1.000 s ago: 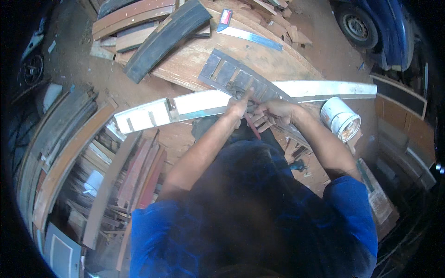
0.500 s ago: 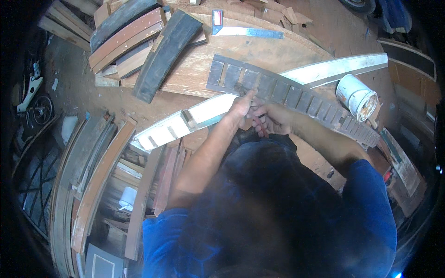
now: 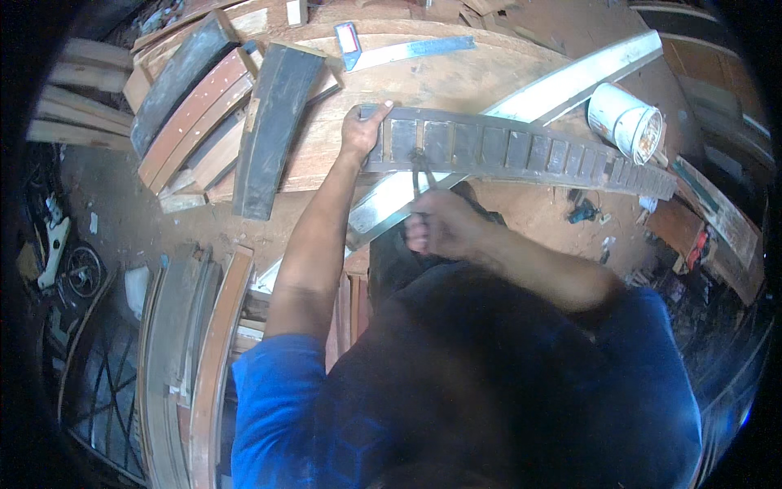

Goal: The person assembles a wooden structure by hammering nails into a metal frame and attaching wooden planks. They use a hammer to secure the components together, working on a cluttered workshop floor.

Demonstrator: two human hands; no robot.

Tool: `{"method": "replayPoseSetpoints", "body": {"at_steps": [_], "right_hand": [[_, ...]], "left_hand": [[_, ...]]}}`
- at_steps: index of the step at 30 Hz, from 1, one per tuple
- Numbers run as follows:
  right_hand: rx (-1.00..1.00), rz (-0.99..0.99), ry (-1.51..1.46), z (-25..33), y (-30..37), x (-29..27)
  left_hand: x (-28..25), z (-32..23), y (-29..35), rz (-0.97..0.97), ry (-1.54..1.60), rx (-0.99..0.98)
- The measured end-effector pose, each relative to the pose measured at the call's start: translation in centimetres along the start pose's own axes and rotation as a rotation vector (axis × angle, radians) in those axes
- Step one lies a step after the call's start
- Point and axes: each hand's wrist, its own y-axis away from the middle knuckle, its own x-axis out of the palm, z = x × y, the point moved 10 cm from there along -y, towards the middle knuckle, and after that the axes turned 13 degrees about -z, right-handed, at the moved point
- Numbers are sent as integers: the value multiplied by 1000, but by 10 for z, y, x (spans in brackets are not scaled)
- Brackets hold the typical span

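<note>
My left hand (image 3: pixel 364 133) is wrapped round the left end of a long dark board (image 3: pixel 464 145) with a row of crosswise slots, thumb on its top edge. My right hand (image 3: pixel 444 220) is closed round the handles of a pair of pincers (image 3: pixel 419 167). Their jaws meet the board near its second slot; whether they grip anything there is too small to tell. Beneath the dark board, a white-faced beam (image 3: pixel 574 77) runs slantwise from lower left to upper right.
A try square (image 3: pixel 415 53) lies on the wooden surface at the back. Curved wood pieces (image 3: pixel 199 114) are piled at the left, beside a dark block (image 3: pixel 275 130). A stained white bucket (image 3: pixel 623 122) lies tipped at the right. Long boards (image 3: pixel 216 350) stand at the lower left.
My left hand has moved from beside my right hand to the board's left end. The dark board has swung closer to level. My right hand has shifted slightly left with the pincers.
</note>
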Motion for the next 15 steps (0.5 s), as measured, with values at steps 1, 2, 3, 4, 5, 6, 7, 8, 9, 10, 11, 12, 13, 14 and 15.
{"method": "replayPoseSetpoints", "body": {"at_steps": [1, 2, 3, 4, 5, 6, 7, 8, 9, 10, 11, 12, 13, 14, 15], "right_hand": [[19, 13, -198, -12, -17, 11], [-41, -67, -250, -23, -27, 14], [-101, -140, -296, -34, -34, 18], [-166, -205, -330, -40, -40, 26], [-240, -263, -349, -41, -49, 28], [-296, -331, -378, -51, -59, 23], [-350, -399, -403, -59, -69, 18], [-408, -487, -334, -66, -82, 14], [-565, -384, -407, -76, -122, 0], [-652, -392, -367, -82, -134, -7], [-746, -396, -324, -75, -137, -9], [-681, -390, -268, -72, -129, -2], [-616, -384, -214, -69, -117, -1], [-549, -377, -145, -65, -96, -1], [-425, -318, -168, -67, -83, -4]], "left_hand": [[6, -4, 4, 26, 37, -22], [5, -13, 12, 47, 69, -50], [3, -17, 17, 62, 101, -74], [-2, 0, 3, -47, 92, -32], [0, -4, -1, -36, 102, -44], [1, -4, 4, -19, 100, -72], [1, -3, 9, -6, 98, -101], [7, 5, 5, 83, 154, -127], [13, 4, 6, 74, 113, -105], [13, 5, 4, 58, 67, -80], [16, 0, 1, 40, 28, -46], [10, -10, 11, 12, 25, -79], [13, -8, 9, 41, 43, -90], [10, -4, 7, 59, 71, -106], [10, -1, 7, 87, 94, -122]]}}
